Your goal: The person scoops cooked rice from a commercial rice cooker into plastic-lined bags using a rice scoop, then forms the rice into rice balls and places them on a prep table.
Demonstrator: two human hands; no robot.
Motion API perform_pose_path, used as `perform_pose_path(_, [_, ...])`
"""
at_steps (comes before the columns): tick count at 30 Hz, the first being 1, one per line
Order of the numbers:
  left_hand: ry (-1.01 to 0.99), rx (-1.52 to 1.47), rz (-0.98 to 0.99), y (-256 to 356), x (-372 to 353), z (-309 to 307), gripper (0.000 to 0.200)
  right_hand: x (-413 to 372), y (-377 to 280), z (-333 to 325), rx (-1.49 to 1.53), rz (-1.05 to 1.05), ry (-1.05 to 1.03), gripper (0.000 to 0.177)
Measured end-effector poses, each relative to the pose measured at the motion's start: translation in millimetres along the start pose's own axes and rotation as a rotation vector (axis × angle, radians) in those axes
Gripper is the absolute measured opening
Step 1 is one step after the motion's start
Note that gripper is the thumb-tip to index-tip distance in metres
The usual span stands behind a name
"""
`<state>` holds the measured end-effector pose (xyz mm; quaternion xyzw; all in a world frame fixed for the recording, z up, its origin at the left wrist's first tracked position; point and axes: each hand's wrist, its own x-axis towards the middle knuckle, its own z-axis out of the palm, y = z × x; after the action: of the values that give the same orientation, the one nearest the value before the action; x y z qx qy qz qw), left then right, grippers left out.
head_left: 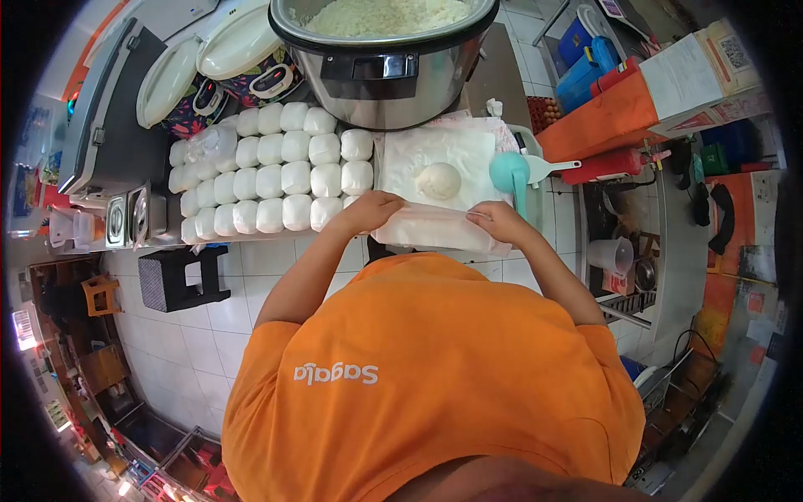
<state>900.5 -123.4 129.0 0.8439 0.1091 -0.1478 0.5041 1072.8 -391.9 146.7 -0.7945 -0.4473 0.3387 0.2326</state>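
Observation:
A rounded mound of white rice (438, 181) lies on a sheet of white wrapping paper (403, 159) in front of me. My left hand (370, 211) pinches the left end of the paper's near edge, beside the rows of white wrapped packets (296, 177). With fingers closed, my right hand (499, 222) grips the right end of the same edge. Between my hands the near edge is lifted off the surface, short of the mound. A teal scoop (509, 173) and a white rice paddle (554, 165) lie just beyond my right hand.
A large rice cooker (381, 75) full of rice stands at the back of the table. Two patterned containers with cream lids (242, 40) are to its left, near a grey cooler box (104, 100). Metal trays (134, 216) sit far left. A black stool (184, 276) stands below.

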Motion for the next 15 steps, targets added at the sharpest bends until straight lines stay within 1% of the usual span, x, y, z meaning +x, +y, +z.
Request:
perform_pose_path(1, [0.002, 0.001, 0.001, 0, 0, -1, 0.035, 1, 2, -1, 0.088, 0.063, -0.078, 0.03])
perform_pose_path(2, [-0.01, 0.071, 0.034, -1, 0, -2, 0.036, 3, 7, -1, 0.089, 0.062, -0.077, 0.03])
perform_pose_path(3, [-0.023, 0.141, 0.067, -2, -1, -2, 0.038, 4, 12, 0, 0.083, 0.065, -0.122, 0.031])
perform_pose_path(4, [-0.026, 0.145, 0.067, 1, -3, -3, 0.038, 4, 13, 1, 0.079, 0.069, -0.166, 0.032])
perform_pose_path(6, [-0.024, 0.176, 0.022, 9, -4, -3, 0.036, 4, 16, 2, 0.104, 0.066, -0.15, 0.031])
perform_pose_path(8, [0.001, 0.156, 0.02, 11, -5, -1, 0.035, 4, 14, 0, 0.126, 0.061, -0.136, 0.031])
perform_pose_path(10, [0.03, 0.141, 0.021, 12, -1, -1, 0.034, 8, 12, -3, 0.197, 0.16, -0.071, 0.031])
perform_pose_path(11, [0.174, 0.079, 0.071, 9, 4, 1, 0.032, 13, 13, -5, 0.195, 0.155, -0.065, 0.031])
perform_pose_path(12, [0.318, 0.017, 0.12, 7, 9, 4, 0.031, 20, 17, -6, 0.28, 0.129, 0.075, 0.032])
perform_pose_path(13, [0.32, 0.021, 0.123, 5, 21, 3, 0.031, 28, 20, -7, 0.366, 0.102, 0.214, 0.033])
perform_pose_path(14, [0.427, -0.043, 0.002, 4, 38, 0, 0.031, 40, 21, -9, 0.366, 0.099, 0.216, 0.033])
perform_pose_path(15, [0.531, -0.108, -0.121, 2, 53, -1, 0.031, 55, 21, -12, 0.295, 0.191, 0.301, 0.036])
